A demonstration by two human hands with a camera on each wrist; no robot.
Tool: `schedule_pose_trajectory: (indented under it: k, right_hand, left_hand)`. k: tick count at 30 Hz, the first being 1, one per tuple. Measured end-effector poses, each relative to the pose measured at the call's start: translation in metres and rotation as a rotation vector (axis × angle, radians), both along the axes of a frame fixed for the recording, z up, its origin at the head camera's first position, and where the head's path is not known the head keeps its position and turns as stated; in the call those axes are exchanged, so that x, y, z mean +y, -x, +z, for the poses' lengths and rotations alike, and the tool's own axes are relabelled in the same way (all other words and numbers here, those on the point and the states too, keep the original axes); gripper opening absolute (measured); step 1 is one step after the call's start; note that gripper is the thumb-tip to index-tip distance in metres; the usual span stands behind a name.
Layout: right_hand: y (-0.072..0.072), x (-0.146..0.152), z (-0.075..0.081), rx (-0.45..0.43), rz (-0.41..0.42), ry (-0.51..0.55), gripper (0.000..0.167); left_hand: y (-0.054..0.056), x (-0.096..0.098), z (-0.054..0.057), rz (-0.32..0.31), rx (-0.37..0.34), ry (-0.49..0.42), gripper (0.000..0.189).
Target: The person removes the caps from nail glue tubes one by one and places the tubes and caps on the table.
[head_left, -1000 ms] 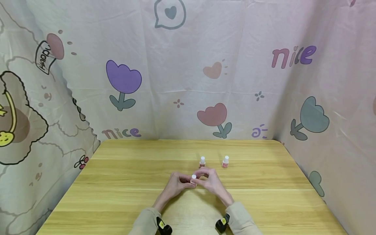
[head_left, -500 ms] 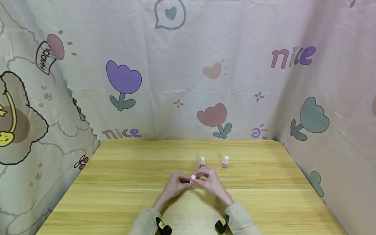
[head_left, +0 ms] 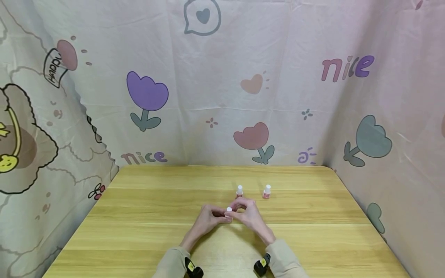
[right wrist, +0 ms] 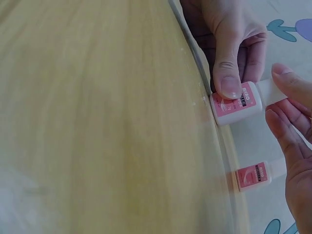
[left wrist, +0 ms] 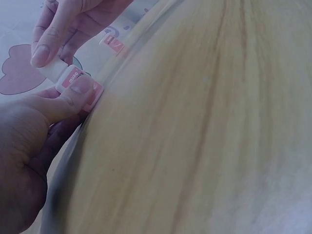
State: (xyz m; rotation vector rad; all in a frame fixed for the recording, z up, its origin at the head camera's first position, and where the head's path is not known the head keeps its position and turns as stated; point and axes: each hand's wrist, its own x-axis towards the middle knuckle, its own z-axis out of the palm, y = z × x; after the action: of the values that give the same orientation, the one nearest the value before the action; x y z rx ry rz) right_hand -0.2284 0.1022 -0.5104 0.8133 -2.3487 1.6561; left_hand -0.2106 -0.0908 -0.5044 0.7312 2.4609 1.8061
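Observation:
Just in front of me, a small white bottle with a pink label stands upright at the table surface, between my two hands. The left hand grips its body, thumb across the label. From the other side, the right hand pinches the white cap between thumb and fingers. In the left wrist view the same bottle shows its cap on the neck, partly covered by the right thumb.
Behind the hands stands a matching bottle, its base partly hidden by the right hand. Another matching bottle stands upright to its right. The wooden table ends at a printed curtain, with more curtain on both sides.

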Motion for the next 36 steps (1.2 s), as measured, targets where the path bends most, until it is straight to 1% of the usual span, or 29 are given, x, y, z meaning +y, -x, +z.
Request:
schedule_pose_trajectory:
  k: [4,9,12,17,19,23,25,31,33,36]
  right_hand:
    - [0.001,0.0,-0.001,0.021,0.004,-0.001,0.011]
    - [0.001,0.002,-0.002,0.031,0.033,-0.006,0.012]
    - [0.0,0.002,0.0,0.003,0.034,-0.014,0.014]
    - [-0.002,0.002,0.003,-0.059,-0.009,-0.024,0.015]
    - [-0.002,0.002,0.004,-0.061,-0.019,-0.027,0.014]
    - [-0.002,0.001,0.004,-0.04,-0.008,-0.021,0.013]
    - [-0.003,0.001,0.004,-0.026,0.004,-0.017,0.013]
    - [-0.004,0.0,0.005,-0.004,0.034,-0.016,0.012]
    - [-0.004,0.0,0.005,-0.009,0.04,-0.022,0.012]
    - [-0.004,0.0,0.005,-0.039,0.033,-0.032,0.015]
  left_hand:
    - [0.001,-0.001,0.0,-0.014,0.001,0.003,0.014]
    - [0.001,-0.002,0.0,-0.013,-0.005,0.016,0.014]
    - [0.001,-0.002,-0.001,-0.004,-0.016,0.023,0.015]
    - [0.001,-0.001,-0.001,0.018,-0.009,0.024,0.014]
    - [0.0,-0.002,0.0,0.026,0.001,0.023,0.013]
    - [-0.001,-0.001,0.001,0.04,-0.001,0.025,0.013]
    - [0.001,-0.001,-0.002,0.042,-0.007,0.029,0.013]
    - [0.012,-0.003,-0.023,0.038,0.009,0.043,0.016]
    - [0.014,-0.004,-0.027,0.035,0.015,0.04,0.016]
    - [0.016,-0.006,-0.028,0.023,0.015,0.026,0.017]
